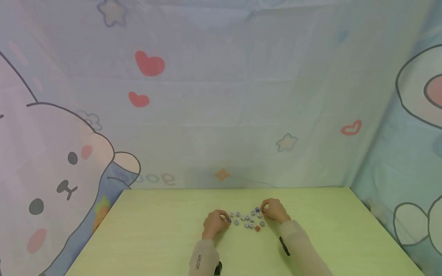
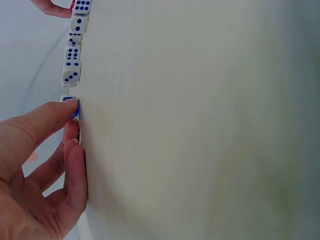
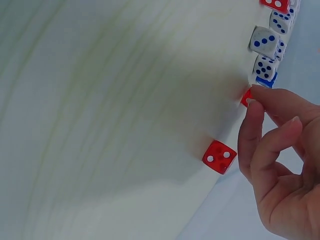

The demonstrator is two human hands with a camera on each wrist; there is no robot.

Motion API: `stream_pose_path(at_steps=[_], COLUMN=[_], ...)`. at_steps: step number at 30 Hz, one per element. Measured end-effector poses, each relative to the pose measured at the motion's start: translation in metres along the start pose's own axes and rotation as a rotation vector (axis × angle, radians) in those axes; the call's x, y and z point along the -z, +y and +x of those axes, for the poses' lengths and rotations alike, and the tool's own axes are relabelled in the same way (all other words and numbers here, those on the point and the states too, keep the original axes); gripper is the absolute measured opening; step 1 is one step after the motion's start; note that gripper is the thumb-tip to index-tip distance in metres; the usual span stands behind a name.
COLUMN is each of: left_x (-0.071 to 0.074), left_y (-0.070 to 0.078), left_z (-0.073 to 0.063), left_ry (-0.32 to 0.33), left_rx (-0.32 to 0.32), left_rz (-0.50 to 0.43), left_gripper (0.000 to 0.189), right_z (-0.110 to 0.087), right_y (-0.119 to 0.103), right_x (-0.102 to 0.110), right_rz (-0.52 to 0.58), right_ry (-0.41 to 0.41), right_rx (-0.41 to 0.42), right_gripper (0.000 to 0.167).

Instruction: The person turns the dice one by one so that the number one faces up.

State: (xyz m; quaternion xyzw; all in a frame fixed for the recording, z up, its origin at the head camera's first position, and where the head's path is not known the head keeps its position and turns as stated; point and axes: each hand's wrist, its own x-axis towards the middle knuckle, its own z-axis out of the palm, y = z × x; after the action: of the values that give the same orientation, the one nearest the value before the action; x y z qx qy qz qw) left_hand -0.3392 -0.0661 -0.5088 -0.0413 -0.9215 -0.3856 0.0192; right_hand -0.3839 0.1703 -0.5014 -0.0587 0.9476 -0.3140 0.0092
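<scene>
1. Pale fabric printed with hearts, stars and a white cartoon bear [image 1: 55,168] hangs behind a light yellow-green desk [image 1: 155,230].
2. Small white cubic dice with blue pips [image 1: 247,217] lie loosely grouped between the hands, about midway between the desk's left and right edges. Each is equal-sided, and they face various ways; in the head view, the group's long axis runs roughly along the desk's far edge.
3. On the group's left, the left hand [image 1: 215,222] pinches a dark-blue cubic die [image 2: 76,108] between thumb and fingertip, its other fingers curled.
4. Opposite, the right hand [image 1: 275,210] pinches a small red cubic die [image 3: 246,98] between thumb and forefinger, on the side toward the desk's right edge. Which way its faces point is mostly hidden.
5. A second blue die [image 1: 257,209] sits just beside that grip.
6. Another red die with white pips [image 3: 219,157] rests near the right fingers, one corner toward the bottom of the right wrist view.
7. An orange-red die [image 1: 257,228] lies on the group's near side.
</scene>
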Motion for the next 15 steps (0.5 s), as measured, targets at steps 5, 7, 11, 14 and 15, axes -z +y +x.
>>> stream_pose_path(at_steps=[5,7,11,14,15], left_x=[-0.0011,-0.0019,-0.0026,-0.0027,-0.0030], left_y=[-0.0022,-0.0032,-0.0039,-0.0040,-0.0041], left_z=[0.0019,0.0026,0.0029,0.0032,0.0035], left_ry=[0.001,0.004,0.001,-0.006,-0.008], left_rx=[0.000,0.001,-0.003,-0.004,-0.001], left_rz=[0.002,0.009,0.007,-0.012,-0.015], left_gripper=[0.011,0.010,0.010,0.009,0.009], right_z=[-0.0021,-0.0033,-0.0051,-0.0040,-0.0032], right_y=[-0.0031,-0.0040,-0.0051,-0.0042,-0.0036], right_x=[0.0016,0.0023,0.0045,0.0058,0.0061], right_rz=[0.048,0.047,-0.003,-0.053,-0.061], right_ry=[-0.024,-0.030,-0.025,-0.017,-0.015], right_rx=[-0.025,-0.031,-0.033,-0.033,-0.038], right_gripper=[0.018,0.018,0.017,0.016,0.016])
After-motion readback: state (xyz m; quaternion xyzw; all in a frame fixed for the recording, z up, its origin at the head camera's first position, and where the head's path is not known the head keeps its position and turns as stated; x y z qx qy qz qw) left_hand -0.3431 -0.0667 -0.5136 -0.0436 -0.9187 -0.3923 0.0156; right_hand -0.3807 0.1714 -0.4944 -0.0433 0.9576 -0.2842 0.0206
